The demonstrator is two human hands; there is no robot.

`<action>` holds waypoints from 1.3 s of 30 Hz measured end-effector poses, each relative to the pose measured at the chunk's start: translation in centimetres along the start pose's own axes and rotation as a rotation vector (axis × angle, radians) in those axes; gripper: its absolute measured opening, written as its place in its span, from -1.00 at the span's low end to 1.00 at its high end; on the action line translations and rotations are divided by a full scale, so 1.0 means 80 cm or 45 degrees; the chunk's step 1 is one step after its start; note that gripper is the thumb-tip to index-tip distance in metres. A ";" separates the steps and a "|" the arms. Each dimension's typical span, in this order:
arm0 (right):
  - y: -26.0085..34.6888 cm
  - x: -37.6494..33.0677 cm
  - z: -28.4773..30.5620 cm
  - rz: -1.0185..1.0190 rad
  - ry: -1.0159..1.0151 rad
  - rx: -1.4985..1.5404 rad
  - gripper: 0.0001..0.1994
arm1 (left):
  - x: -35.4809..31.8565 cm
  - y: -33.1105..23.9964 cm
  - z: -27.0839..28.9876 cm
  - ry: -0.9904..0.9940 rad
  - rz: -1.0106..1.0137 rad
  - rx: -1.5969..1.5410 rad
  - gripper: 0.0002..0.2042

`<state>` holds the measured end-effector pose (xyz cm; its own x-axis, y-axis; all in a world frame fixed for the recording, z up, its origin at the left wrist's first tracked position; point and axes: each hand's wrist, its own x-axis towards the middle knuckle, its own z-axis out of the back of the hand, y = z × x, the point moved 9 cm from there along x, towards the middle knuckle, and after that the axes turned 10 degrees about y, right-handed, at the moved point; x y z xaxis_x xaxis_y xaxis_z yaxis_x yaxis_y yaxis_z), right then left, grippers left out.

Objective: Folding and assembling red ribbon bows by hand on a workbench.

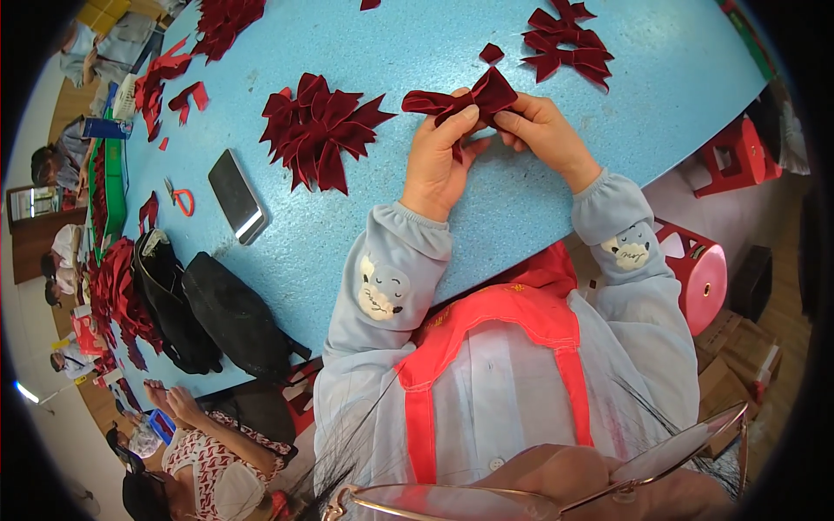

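Observation:
Both hands hold a dark red velvet bow (486, 94) above the blue table. My left hand (439, 156) pinches the bow near its middle, with the thumb on the front of the knot. On the other side, my right hand (540, 130) grips the right loop and lower edge between thumb and fingers. One tail hangs down between the two hands. A heap of similar bows (320, 130) lies left of my hands, and a row of bows (569, 45) lies beyond them to the right. A small velvet scrap (491, 54) sits just past the held bow.
Left on the blue table (347, 234) lie a smartphone (236, 195), orange-handled snips (181, 200) and black bags (230, 308). More velvet pieces (122, 291) pile near a green crate (111, 195). A co-worker (213, 451) sits at lower left. Red stools (695, 273) stand at right.

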<state>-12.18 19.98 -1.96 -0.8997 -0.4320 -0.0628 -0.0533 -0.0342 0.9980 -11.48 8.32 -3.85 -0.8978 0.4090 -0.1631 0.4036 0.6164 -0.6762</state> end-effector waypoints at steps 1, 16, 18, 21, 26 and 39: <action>0.000 -0.001 0.000 0.002 0.004 0.013 -0.82 | -0.001 -0.002 0.003 -0.014 0.040 0.064 -0.79; 0.000 0.001 -0.002 0.004 0.033 -0.109 -0.81 | 0.007 0.009 0.008 -0.066 -0.028 -0.078 -0.82; 0.003 0.001 -0.007 0.036 0.097 -0.149 -0.79 | 0.005 0.010 0.013 -0.131 -0.080 -0.111 -0.82; 0.004 0.001 -0.013 0.043 0.150 -0.195 -0.76 | 0.003 0.014 0.013 -0.173 -0.102 -0.255 -0.81; 0.001 0.001 -0.022 -0.003 0.254 -0.305 -0.73 | -0.001 0.014 0.009 -0.183 -0.158 -0.310 -0.80; -0.002 -0.003 0.001 -0.065 -0.046 -0.182 -0.74 | -0.002 -0.003 -0.005 -0.031 0.017 0.039 -0.77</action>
<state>-12.02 20.18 -2.11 -0.9127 -0.3935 -0.1103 -0.0392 -0.1843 0.9821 -11.36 8.39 -3.41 -0.8966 0.4003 -0.1892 0.4102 0.5901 -0.6953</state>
